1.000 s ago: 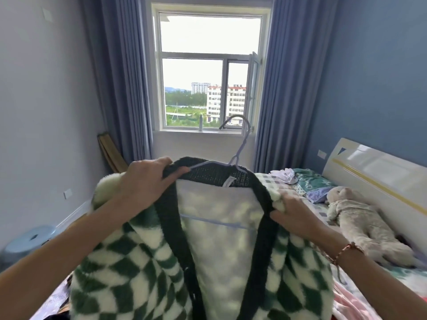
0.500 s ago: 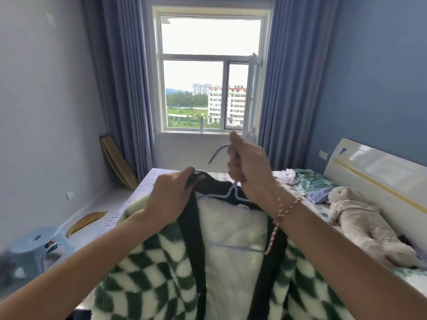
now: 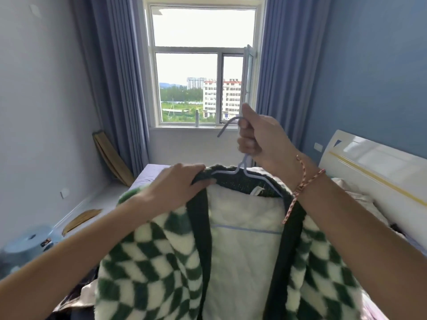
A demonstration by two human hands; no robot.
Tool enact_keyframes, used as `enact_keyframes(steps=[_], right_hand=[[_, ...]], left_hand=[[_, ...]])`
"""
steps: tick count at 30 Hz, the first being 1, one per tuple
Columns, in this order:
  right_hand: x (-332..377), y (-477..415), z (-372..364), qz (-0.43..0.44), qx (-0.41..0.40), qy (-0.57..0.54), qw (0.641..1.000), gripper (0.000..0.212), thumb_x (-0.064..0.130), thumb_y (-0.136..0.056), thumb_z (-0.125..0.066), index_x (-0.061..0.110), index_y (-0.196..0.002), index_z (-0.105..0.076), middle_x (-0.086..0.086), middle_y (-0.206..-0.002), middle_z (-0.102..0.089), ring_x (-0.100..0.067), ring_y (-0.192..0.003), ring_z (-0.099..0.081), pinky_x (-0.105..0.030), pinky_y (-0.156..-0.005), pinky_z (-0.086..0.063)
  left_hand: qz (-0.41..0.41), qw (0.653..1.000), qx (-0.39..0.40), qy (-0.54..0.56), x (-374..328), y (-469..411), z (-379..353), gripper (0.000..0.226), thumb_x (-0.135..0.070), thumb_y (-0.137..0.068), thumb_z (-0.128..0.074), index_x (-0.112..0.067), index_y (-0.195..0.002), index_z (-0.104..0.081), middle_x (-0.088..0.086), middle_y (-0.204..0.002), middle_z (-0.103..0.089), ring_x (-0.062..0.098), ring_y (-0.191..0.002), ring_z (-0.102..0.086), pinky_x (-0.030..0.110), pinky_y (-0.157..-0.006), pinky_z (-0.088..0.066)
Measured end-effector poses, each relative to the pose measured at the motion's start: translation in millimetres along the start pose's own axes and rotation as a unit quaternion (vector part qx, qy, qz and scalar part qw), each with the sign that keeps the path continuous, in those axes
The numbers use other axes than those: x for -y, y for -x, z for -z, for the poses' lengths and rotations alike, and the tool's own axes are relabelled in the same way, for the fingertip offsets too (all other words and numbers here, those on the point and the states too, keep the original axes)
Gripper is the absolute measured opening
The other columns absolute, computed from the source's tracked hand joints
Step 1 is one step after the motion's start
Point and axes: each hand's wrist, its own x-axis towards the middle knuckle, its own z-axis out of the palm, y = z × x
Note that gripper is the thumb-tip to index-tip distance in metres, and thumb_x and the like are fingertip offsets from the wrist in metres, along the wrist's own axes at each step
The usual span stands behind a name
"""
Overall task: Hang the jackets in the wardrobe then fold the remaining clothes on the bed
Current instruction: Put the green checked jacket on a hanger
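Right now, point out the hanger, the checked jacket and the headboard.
hanger [image 3: 225,127], head view, on its curved hook.
checked jacket [image 3: 147,257], head view, on its green-and-white front panel.
headboard [image 3: 369,165], head view, on its glossy white face.

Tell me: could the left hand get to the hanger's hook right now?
Probably yes. The left hand pinches the jacket collar just below, and only open air lies between it and the hook, whose tip juts out beside the gripping right hand. It would need to release the collar first.
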Motion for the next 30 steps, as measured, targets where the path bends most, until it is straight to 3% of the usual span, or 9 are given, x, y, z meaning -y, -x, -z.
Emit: enact_keyframes(steps=[3,5,7,10,14,21,25,28,30], right_hand=[[12.5,-3.2,22.0,-0.006,0.125,0.073,0.99,0.026,0.028,-0.094,-0.045,0.007,-0.09,-0.059,-0.002,-0.069,-0.06,-0.013,-0.064,-0.059,-0.022,-0.067,-0.055],[5.8,-4.2,48.5,-0.001,0.141,0.232,0.962,0.033,0.031,-0.089,-0.049,0.012,-0.116,-0.056,-0.005,-0.102,-0.064,-0.013,-0.09,-0.063,-0.027,-0.087,-0.054],[-14.8,1.2,73.3,-0.046,0.142,0.403,0.903,0.045,0.037,-0.089,-0.05,0.017,-0.129,-0.049,-0.003,-0.119,-0.058,-0.011,-0.099,-0.059,-0.023,-0.084,-0.051],[-53.9,8.6,98.2,-0.108,0.167,0.506,0.839,0.05,0.05,-0.082,-0.056,0.009,-0.111,-0.058,-0.005,-0.095,-0.058,-0.018,-0.084,-0.054,-0.024,-0.07,-0.043],[-61.8,-4.5,105.6,-0.056,0.108,0.542,0.832,0.03,0.03,-0.084,-0.067,0.003,-0.076,-0.055,-0.002,-0.067,-0.049,-0.014,-0.06,-0.043,-0.023,-0.056,-0.035],[24.1,-22.5,85.7,0.079,-0.015,0.662,0.745,0.035,0.043,-0.085,-0.063,0.015,-0.067,-0.051,0.003,-0.065,-0.051,-0.013,-0.058,-0.049,-0.021,-0.049,-0.032],[96.8,-10.7,71.9,0.121,-0.059,0.645,0.752,0.048,0.049,-0.083,-0.062,0.003,-0.092,-0.061,-0.005,-0.069,-0.056,-0.011,-0.056,-0.047,-0.015,-0.049,-0.039],[130.6,14.1,91.2,-0.016,-0.03,0.603,0.797,0.083,0.075,-0.056,-0.066,0.007,-0.104,-0.066,-0.007,-0.099,-0.067,-0.02,-0.087,-0.061,-0.032,-0.084,-0.048],[127.2,37.8,119.2,-0.124,0.006,0.578,0.806,0.105,0.08,-0.027,-0.073,0.018,-0.11,-0.065,0.001,-0.108,-0.069,-0.019,-0.103,-0.063,-0.034,-0.093,-0.048]], left_hand=[[-0.009,0.993,-0.078,-0.083,11.2,-2.5,-0.2,0.033,-0.04,-0.094,-0.042,-0.012,-0.088,-0.056,0.005,-0.078,-0.064,0.028,-0.068,-0.061,0.034,-0.062,-0.047],[0.021,0.991,-0.11,-0.073,22.6,-0.4,-1.7,0.025,-0.031,-0.095,-0.046,-0.009,-0.089,-0.055,0.004,-0.078,-0.061,0.03,-0.068,-0.061,0.036,-0.063,-0.047],[0.056,0.988,-0.13,-0.055,35.4,1.5,-1.3,0.018,-0.024,-0.094,-0.052,-0.007,-0.088,-0.055,0.006,-0.075,-0.059,0.032,-0.067,-0.06,0.037,-0.062,-0.046],[0.067,0.982,-0.169,-0.047,46.7,4.8,-0.4,0.021,-0.021,-0.093,-0.054,-0.002,-0.089,-0.058,0.014,-0.076,-0.063,0.035,-0.065,-0.06,0.041,-0.061,-0.049],[0.054,0.982,-0.174,-0.055,44.9,-0.6,7.6,0.025,-0.024,-0.095,-0.05,-0.001,-0.09,-0.058,0.016,-0.077,-0.063,0.032,-0.063,-0.059,0.045,-0.062,-0.051],[0.063,0.966,-0.237,-0.078,35.7,-56.3,63.3,0.037,-0.034,-0.099,-0.039,-0.001,-0.093,-0.054,0.016,-0.077,-0.055,0.027,-0.069,-0.05,0.035,-0.067,-0.038],[0.016,0.948,-0.303,-0.096,26.1,-88.7,109.9,0.041,-0.036,-0.099,-0.036,0.001,-0.1,-0.054,0.025,-0.088,-0.059,0.037,-0.077,-0.056,0.041,-0.069,-0.042],[0.009,0.944,-0.32,-0.084,19.0,-99.6,121.8,0.042,-0.035,-0.099,-0.035,0.002,-0.102,-0.055,0.026,-0.093,-0.06,0.039,-0.084,-0.057,0.04,-0.072,-0.041],[0.02,0.948,-0.312,-0.063,14.9,-100.0,115.3,0.04,-0.034,-0.099,-0.037,0.002,-0.102,-0.055,0.028,-0.096,-0.06,0.04,-0.087,-0.057,0.042,-0.075,-0.041]])
